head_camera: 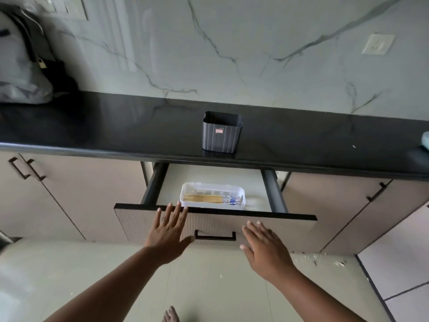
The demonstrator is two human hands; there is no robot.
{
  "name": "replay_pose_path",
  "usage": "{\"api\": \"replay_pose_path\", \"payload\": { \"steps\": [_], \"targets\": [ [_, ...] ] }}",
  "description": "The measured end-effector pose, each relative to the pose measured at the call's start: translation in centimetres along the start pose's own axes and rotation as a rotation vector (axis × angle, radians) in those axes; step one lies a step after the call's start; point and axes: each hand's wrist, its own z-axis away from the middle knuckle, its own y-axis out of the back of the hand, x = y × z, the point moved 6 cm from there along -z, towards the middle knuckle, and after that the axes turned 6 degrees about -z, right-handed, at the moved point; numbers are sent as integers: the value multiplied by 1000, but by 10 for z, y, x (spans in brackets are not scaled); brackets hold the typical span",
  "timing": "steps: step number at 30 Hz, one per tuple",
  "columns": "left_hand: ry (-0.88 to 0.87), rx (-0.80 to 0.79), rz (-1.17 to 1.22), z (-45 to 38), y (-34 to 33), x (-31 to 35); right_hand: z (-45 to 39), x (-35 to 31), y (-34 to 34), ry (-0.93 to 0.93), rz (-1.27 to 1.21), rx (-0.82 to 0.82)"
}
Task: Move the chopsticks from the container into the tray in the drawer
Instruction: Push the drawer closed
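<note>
Black countertop under marble wall, chopsticks in drawer tray, both hands spread flat.

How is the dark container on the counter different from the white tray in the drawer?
The container is dark grey and stands tall on the black counter; the tray is white, low and long, lying in the open drawer. No chopsticks rise above the container's rim, while the tray holds the chopsticks lying flat. Both are open-topped with rounded corners.
</note>
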Motion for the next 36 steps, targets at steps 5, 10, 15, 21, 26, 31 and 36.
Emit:
{"api": "replay_pose_path", "payload": {
  "steps": [5,10,15,21,26,31,36],
  "targets": [
    [24,-76,-74,16,-13,-8,22,-1,-1,-2,81,-47],
    [-6,-52,-96,12,-23,-13,7,-2,-9,-8,68,-25],
    [-49,-46,-135,3,-33,-27,-24,-6,-14,-46,119,-66],
    [-126,-102,-116,-17,-44,-41,-66,4,-31,-5,133,-120],
    [-122,-55,-69,-74,-36,-57,-121,19,-18,-18,142,-133],
    [-159,-90,-77,-148,-35,-78,-188,23,-1,-100,96,-162],
    [-368,4,-165,-196,-19,-85,-231,21,17,-115,97,-82]
  ]
}}
